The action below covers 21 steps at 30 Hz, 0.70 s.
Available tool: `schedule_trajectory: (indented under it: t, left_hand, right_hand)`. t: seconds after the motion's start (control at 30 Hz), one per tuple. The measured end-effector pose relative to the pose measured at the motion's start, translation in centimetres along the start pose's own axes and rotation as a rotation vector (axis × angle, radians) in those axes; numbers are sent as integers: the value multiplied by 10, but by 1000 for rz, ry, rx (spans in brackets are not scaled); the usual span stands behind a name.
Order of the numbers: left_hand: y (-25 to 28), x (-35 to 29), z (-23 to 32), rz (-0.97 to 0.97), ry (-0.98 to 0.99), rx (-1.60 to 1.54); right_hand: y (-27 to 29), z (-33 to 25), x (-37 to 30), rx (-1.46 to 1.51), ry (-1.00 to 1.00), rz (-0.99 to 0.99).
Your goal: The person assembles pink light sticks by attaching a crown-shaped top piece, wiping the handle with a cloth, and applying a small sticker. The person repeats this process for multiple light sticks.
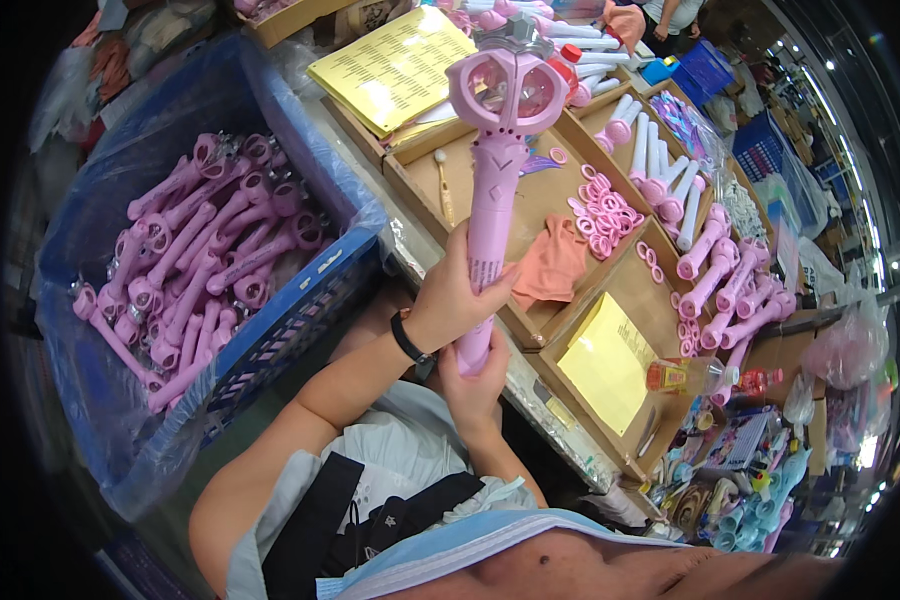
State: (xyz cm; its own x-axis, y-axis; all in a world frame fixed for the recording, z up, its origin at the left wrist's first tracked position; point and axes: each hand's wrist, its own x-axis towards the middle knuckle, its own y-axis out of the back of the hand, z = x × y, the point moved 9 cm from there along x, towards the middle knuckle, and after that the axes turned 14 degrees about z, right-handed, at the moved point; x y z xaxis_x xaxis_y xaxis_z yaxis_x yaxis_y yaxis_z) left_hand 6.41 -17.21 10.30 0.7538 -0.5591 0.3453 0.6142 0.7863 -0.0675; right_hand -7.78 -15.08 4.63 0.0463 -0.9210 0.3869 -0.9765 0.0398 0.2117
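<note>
a pink toy wand is held upright above the near edge of the desk, between the blue crate and the wooden trays. its handle is a long smooth tube, pale pink, with a small patch of dark print low on the side. above the handle sits a flared collar, and on top a round ring head with openings through which the trays behind show. a silvery crown-like piece caps the ring.

the left hand is wrapped around the middle of the handle, fingers closed about it, with a black band on the wrist. the right hand is closed on the bottom end of the handle, just below the left hand and touching it.

to the left, the blue crate, lined with clear plastic, is heaped with more pink wands of the same kind. on the desk behind, a wooden tray holds loose pink rings and an orange cloth. a yellow sheet lies in the tray nearer the right corner.
</note>
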Motion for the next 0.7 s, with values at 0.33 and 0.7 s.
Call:
schedule_trajectory:
  t: [0.33, 0.7]
  left_hand:
    - [-28, -2, -15, -481, 493, -610]
    - [25, -61, -41, -717, 102, 38]
  right_hand:
    - [6, 19, -3, 381, -439, -228]
    - [197, 75, 325, 78, -254, 506]
